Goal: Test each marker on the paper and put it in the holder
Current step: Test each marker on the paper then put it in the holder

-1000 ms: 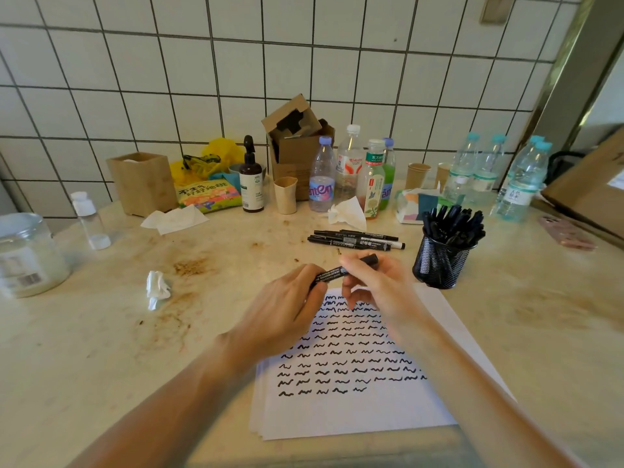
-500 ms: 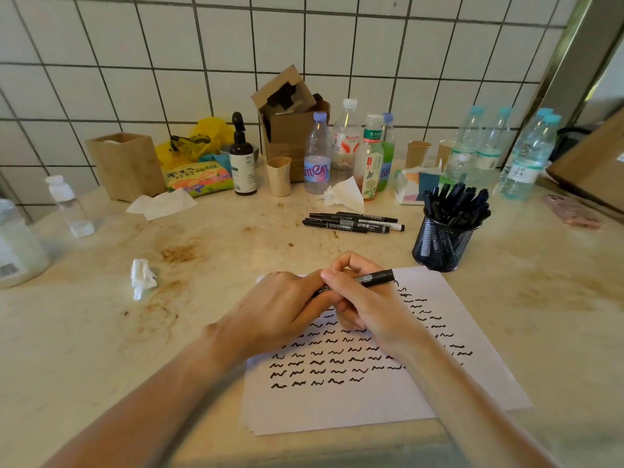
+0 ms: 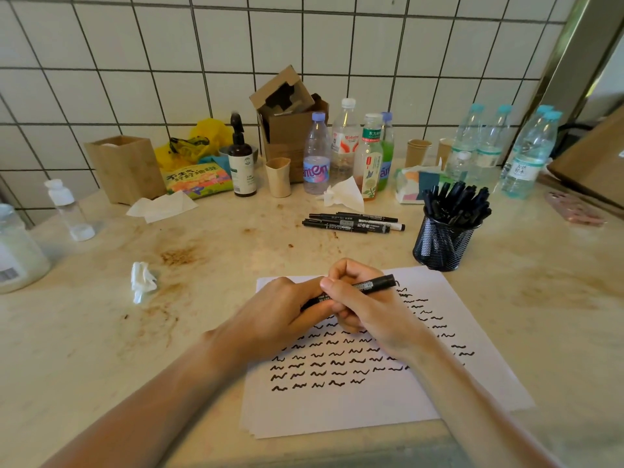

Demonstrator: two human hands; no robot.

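A black marker (image 3: 371, 285) lies almost level between both hands, just above the white paper (image 3: 422, 410). My right hand (image 3: 364, 305) grips its middle with curled fingers. My left hand (image 3: 270, 319) holds its left end, which is hidden under the fingers. Rows of black squiggles cover the paper. A black mesh holder (image 3: 442, 244) full of black markers stands at the paper's far right corner. Three loose black markers (image 3: 351, 223) lie side by side beyond the hands.
Several bottles (image 3: 344, 146), paper cups, a cardboard box (image 3: 287, 130) and a wooden box (image 3: 125, 167) line the tiled wall. A crumpled tissue (image 3: 143, 280) lies left of the paper. A large jar (image 3: 17, 255) stands at the left edge.
Both hands with the marker came down and closer over the paper. The marker turned more level, its right end now pointing toward the holder.
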